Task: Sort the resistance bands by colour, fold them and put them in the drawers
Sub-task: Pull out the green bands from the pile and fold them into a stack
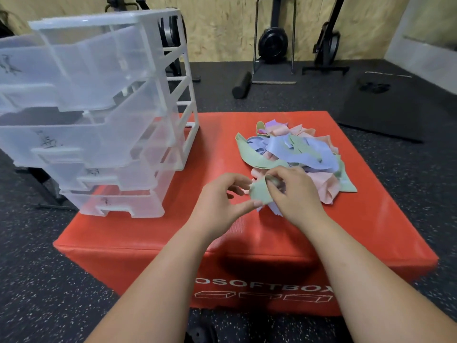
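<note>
**Resistance bands of green, blue, pink and purple stretch fabric (296,154) heaped on the red box, one green band in our hands**

The bands lie in a loose, tangled pile on the far right part of the red padded vinyl box (160,243), which has white lettering on its near side. We hold one pale green fabric band (259,193) at the near edge of the pile, just above the box top. Our left hand (222,201) pinches its lower left edge between thumb and curled fingers. Our right hand (294,194) grips its right side, with the thumb on top and the fingers curled over the fabric. Both hands are closed on this one band, and a blue scrap shows just beneath it.

On the left part of the box stands the tall translucent plastic drawer unit with a white frame (178,95). Its stacked drawers are pulled forward towards us, each with a dark scribbled mark on the front.

Beyond the box, a black foam roller (241,84) lies on the dark speckled rubber floor (49,280), and a black floor mat (385,107) lies to the right.
</note>
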Demonstrator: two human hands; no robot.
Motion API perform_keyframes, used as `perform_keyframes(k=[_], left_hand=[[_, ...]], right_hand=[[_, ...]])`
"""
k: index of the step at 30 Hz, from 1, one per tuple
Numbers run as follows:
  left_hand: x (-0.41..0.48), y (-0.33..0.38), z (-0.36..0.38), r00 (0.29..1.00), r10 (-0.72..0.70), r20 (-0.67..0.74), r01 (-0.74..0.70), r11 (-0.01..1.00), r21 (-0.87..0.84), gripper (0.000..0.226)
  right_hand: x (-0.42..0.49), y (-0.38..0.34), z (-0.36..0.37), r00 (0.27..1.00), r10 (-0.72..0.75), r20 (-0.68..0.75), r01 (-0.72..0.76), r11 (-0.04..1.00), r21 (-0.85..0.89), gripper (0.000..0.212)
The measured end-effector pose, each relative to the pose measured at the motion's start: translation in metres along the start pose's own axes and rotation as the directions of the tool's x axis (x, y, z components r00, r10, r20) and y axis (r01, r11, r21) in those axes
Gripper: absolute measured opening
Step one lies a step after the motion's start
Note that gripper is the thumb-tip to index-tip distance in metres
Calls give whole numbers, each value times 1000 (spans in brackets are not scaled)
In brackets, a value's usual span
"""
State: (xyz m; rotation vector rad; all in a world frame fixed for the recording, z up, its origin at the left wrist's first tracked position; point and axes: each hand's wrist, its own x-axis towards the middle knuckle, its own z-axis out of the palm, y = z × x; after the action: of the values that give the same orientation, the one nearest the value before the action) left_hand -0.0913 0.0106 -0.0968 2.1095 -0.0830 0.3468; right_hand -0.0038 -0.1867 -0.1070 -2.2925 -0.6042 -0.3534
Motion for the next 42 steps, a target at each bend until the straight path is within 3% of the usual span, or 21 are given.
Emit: perform_keyframes(k=[3,7,9,13,17,21,25,27,31,34,36,38,42], left_hand=[[14,-4,11,996,70,-50,-66,995,73,27],[28,-6,22,992,117,37,-119,991,63,39],[38,-14,24,991,130,-27,-127,988,91,20],[52,-20,19,989,-28,-145,14,995,-101,5],[56,-16,7,971,-79,-225,9,954,-299,7],[52,-10,-4,955,-104,-279,-18,914,-405,8],[51,-2,-22,882,-107,-458,-142,868,-475,6],[52,-17,-30,874,-139,-465,-85,899,-429,6],[47,-51,-24,898,-260,-355,168,948,-271,6],[46,-49,-21,916,-248,-314,178,955,-236,4],[45,-37,-19,947,-198,-252,142,965,-222,4],[41,-24,-14,981,-111,-160,84,983,-165,9],[32,2,-7,997,-66,-31,57,966,-253,28]], right_hand=[[7,6,1,999,31,-7,-31,999,-12,29],[15,13,-1,999,49,-6,-49,998,-49,26],[19,19,-4,999,18,27,-17,999,-38,16],[22,34,-11,992,-37,123,42,999,-35,23],[25,58,-20,989,37,146,-10,984,-180,24],[31,78,-34,995,89,45,-73,956,-284,16],[33,91,-56,963,179,-200,-248,875,-415,15],[28,98,-65,923,255,-288,-366,815,-449,22],[21,92,-63,881,431,-195,-469,742,-479,49],[20,64,-57,946,263,-192,-320,859,-400,48],[21,34,-53,984,137,-116,-154,976,-154,36],[17,4,-47,999,21,34,-24,996,87,39],[6,-25,-37,960,-134,247,87,978,191,49]])
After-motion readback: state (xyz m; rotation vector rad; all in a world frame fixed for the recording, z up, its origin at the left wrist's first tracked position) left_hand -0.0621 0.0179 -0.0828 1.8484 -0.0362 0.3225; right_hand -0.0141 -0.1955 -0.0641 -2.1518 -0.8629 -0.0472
